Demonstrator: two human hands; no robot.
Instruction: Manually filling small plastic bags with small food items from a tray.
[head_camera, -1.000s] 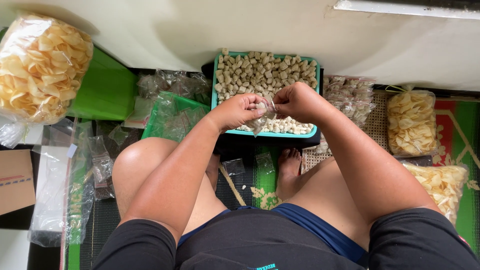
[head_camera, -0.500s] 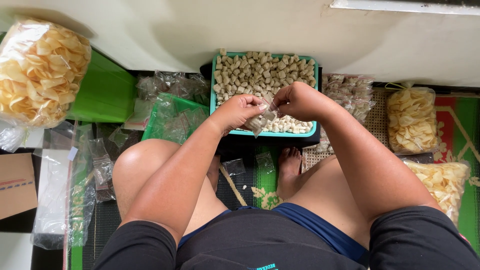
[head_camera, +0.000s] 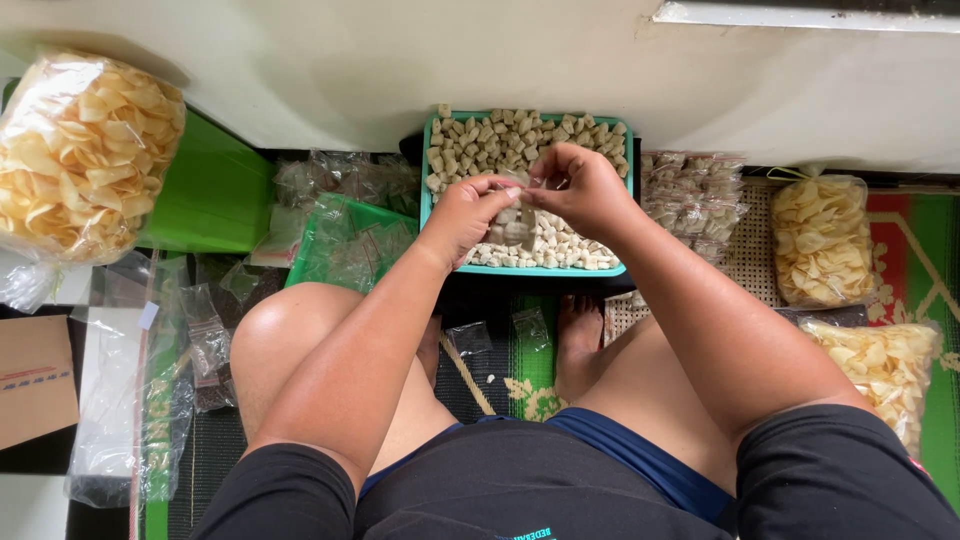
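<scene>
Over a teal tray (head_camera: 428, 190) heaped with small beige snack pieces, my left hand (head_camera: 465, 213) and my right hand (head_camera: 577, 187) pinch the top edge of a small clear plastic bag (head_camera: 518, 225) between them. The bag hangs below the fingers with a few pale pieces inside. Both hands grip the bag's mouth, fingers closed on the plastic. My bare knees and feet are below the tray.
A large bag of yellow crackers (head_camera: 85, 150) lies on a green box (head_camera: 215, 190) at left. Empty clear bags (head_camera: 345, 235) sit left of the tray, filled small packets (head_camera: 695, 195) right of it. Two cracker bags (head_camera: 825, 240) lie at right. A cardboard box (head_camera: 35, 380) is at far left.
Both hands have risen a little toward the tray's far side, holding the small bag higher; the bag now hangs straighter under the fingers.
</scene>
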